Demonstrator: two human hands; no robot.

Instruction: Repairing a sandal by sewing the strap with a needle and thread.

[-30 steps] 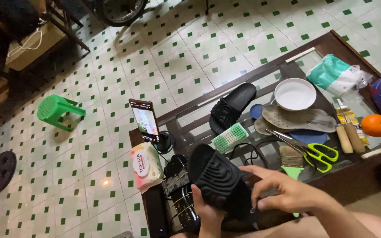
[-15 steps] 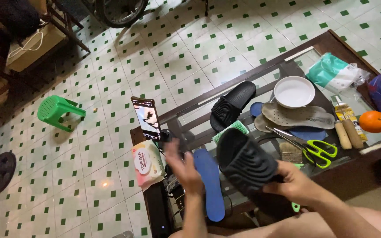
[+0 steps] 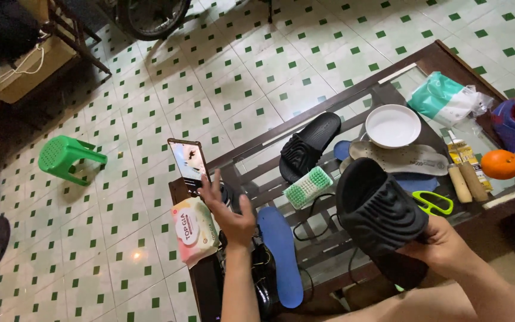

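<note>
Right hand [image 3: 442, 247] grips a black ribbed slide sandal [image 3: 379, 211] from beneath, fingers wrapped round its heel end, tilting it up off the table [image 3: 412, 65], probably so its upper can be looked over. Left hand [image 3: 227, 209] hovers at nine o'clock from the sandal, fingers spread and empty, above the near left end of the table, close to a propped phone [image 3: 187, 164] and a pink pack of wet wipes [image 3: 193, 229]. Between the two hands a blue insole [image 3: 281, 253] lies flat on the glass. At eleven o'clock from the held sandal rests its black mate [image 3: 308, 146], with a green-and-white scrub brush [image 3: 309, 186] just beside it. At one o'clock sit a white bowl [image 3: 393, 125] and a grey insole [image 3: 400, 158]; green-handled scissors [image 3: 433, 203] lie at three o'clock, an orange [image 3: 500, 164] farther out. On the tiled floor [image 3: 239, 77], well apart at nine o'clock, stands a green stool [image 3: 67, 158].
</note>
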